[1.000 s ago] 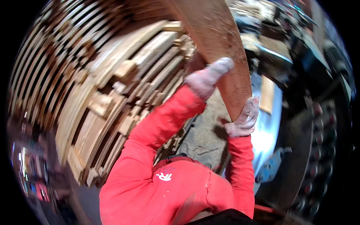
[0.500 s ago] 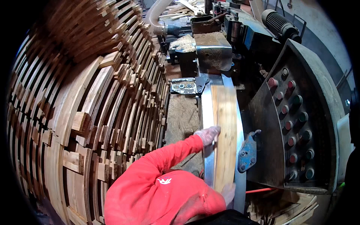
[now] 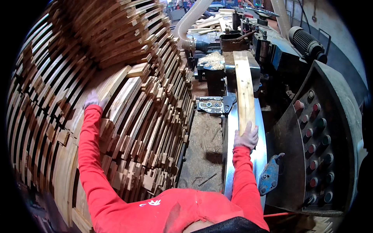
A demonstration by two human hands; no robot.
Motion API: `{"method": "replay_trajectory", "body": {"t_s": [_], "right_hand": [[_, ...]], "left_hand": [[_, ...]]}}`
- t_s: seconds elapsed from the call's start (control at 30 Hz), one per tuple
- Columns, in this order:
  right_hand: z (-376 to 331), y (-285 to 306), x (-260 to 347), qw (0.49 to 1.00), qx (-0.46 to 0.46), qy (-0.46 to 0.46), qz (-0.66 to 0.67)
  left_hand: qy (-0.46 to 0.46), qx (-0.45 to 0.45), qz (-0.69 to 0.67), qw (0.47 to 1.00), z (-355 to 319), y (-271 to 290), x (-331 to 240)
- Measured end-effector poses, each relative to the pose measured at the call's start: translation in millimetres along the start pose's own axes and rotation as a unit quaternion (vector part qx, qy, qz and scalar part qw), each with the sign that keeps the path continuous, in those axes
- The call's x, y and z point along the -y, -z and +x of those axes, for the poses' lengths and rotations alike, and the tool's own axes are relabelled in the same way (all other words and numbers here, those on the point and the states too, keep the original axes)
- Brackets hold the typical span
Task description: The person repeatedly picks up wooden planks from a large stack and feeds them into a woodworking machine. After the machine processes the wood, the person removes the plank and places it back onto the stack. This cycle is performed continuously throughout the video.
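Note:
A long, pale wooden board (image 3: 245,93) lies along the shiny metal bed of a woodworking machine, its far end over the metal hood. My gloved right hand (image 3: 246,137) holds the near end, thumb toward the left edge and fingers over the top. Off to the left, my gloved left hand (image 3: 95,101) reaches to a tall stack of curved wooden boards (image 3: 130,101). Its fingers are spread at the edge of an upper board (image 3: 112,83), and whether they touch it is hard to tell.
A control panel (image 3: 316,143) with several buttons stands at the right, beside a blue metal bracket (image 3: 269,176). Beyond the bed are a sawdust heap (image 3: 211,61), a ribbed hose (image 3: 190,25) and a motor (image 3: 307,42). A dusty ledge (image 3: 202,155) runs left of the bed.
The board has slid away along the bed to the metal hood. My left hand has left it for the stack; my right hand has moved forward onto its near end. The view has shifted.

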State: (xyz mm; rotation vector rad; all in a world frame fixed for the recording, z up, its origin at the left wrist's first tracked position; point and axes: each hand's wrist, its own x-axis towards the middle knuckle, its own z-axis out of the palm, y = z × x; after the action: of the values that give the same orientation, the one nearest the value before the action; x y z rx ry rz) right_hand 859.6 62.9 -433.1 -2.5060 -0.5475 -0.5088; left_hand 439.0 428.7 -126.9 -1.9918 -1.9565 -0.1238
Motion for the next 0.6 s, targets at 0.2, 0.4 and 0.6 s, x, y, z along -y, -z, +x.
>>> {"method": "replay_trajectory", "body": {"t_s": [0.2, 0.4, 0.6], "right_hand": [[-168, 123, -45, 0.995, 0.098, -0.008, -0.01], [-280, 190, -126, 0.988, 0.149, 0.015, -0.036], [-130, 103, -53, 0.993, 0.028, 0.108, 0.04]], "left_hand": [[-0.049, 0.113, 0.063, 0.99, -1, -4, -31], [-0.096, 0.008, 0.039, 0.995, 63, -93, 14], [-0.228, -0.045, -0.005, 0.973, -17, 0, -11]]}}
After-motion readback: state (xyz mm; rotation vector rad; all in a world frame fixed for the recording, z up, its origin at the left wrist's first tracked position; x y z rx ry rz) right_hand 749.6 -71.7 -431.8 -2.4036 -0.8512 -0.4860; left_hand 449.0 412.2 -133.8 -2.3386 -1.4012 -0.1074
